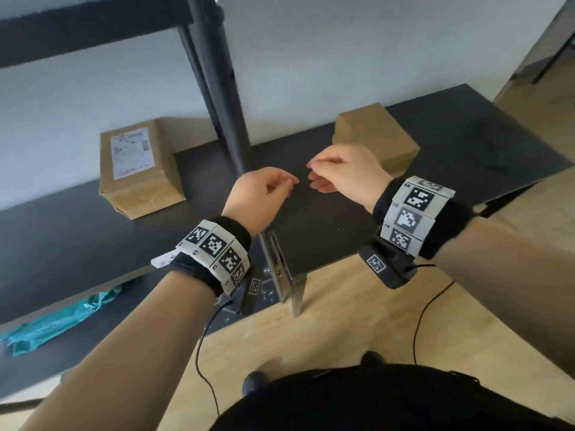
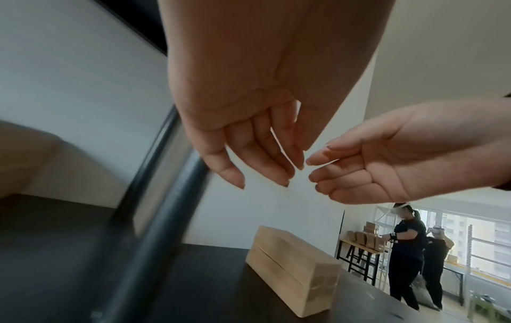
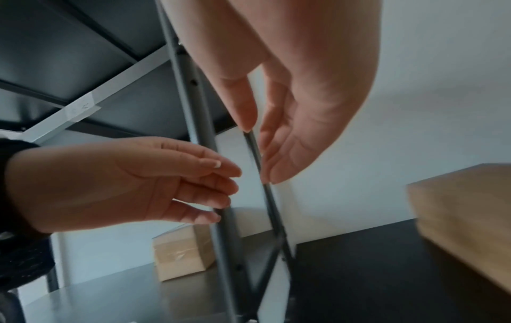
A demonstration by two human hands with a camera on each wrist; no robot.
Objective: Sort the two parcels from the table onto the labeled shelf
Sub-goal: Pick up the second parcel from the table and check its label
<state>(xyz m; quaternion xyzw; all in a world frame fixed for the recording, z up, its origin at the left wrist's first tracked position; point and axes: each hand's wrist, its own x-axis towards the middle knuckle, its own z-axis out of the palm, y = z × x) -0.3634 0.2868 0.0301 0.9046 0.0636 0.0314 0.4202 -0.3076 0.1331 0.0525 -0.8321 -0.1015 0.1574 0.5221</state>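
A brown parcel with a white shipping label [image 1: 140, 172] [image 3: 182, 253] sits on the dark shelf board [image 1: 62, 237], left of the shelf post. A plain brown parcel [image 1: 376, 141] [image 2: 293, 273] [image 3: 464, 218] stands on the black table [image 1: 466, 135], right of the post. My left hand [image 1: 280, 186] [image 2: 262, 166] [image 3: 221, 188] and right hand [image 1: 317, 175] [image 2: 318, 166] [image 3: 259, 153] hover close together in front of the post, between the two parcels. Fingers on both hang loosely curled, fingertips nearly meeting, and neither hand holds anything.
The black shelf post [image 1: 224, 88] rises just behind my hands, with an upper shelf [image 1: 93, 29] overhead carrying a white label [image 3: 80, 109]. A teal plastic bag [image 1: 62, 318] lies on the lower shelf level. Two people [image 2: 409, 251] stand at tables far off to the right.
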